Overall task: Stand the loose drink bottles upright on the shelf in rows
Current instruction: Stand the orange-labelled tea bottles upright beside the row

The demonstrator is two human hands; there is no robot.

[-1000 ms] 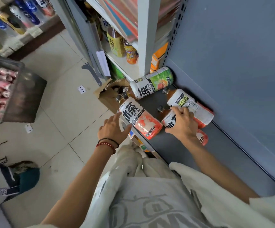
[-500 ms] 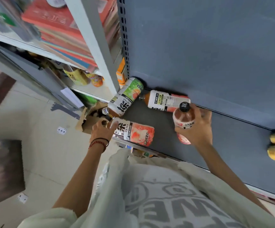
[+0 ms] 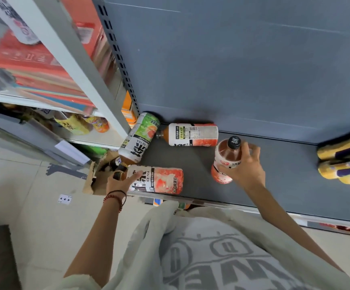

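Fingers [image 3: 251, 152] of the right hand [image 3: 245, 168] are wrapped around an upright bottle [image 3: 227, 159], clamped on its body below the black cap; the bottle is stood on the grey shelf [image 3: 285, 185], towards the middle, well apart from the back panel; fingers of the left hand [image 3: 118, 182] are closed on the neck end of a second bottle [image 3: 156, 180], which is laid on its side along the front edge of the shelf, cap pointed left; a dark band and a red bead bracelet [image 3: 113, 198] are worn on the left wrist.

Two more bottles are left lying down; a green-labelled bottle [image 3: 139, 137] is tilted diagonally at the left end of the shelf, its cap end just beside the left hand; a white-and-pink labelled bottle [image 3: 189, 135] is laid flat against the back panel, cap pointed left, near the green one; it cannot be told whether the two touch.

Yellow and purple packs [image 3: 343, 159] are seen at the right end of the shelf, blurred; a torn cardboard box [image 3: 97, 178] is placed on the tiled floor [image 3: 23, 195] just beside the left hand; a playing card [image 3: 64, 199] is lying on the floor nearby; other drinks are stacked on the neighbouring rack [image 3: 80, 124] to the left.
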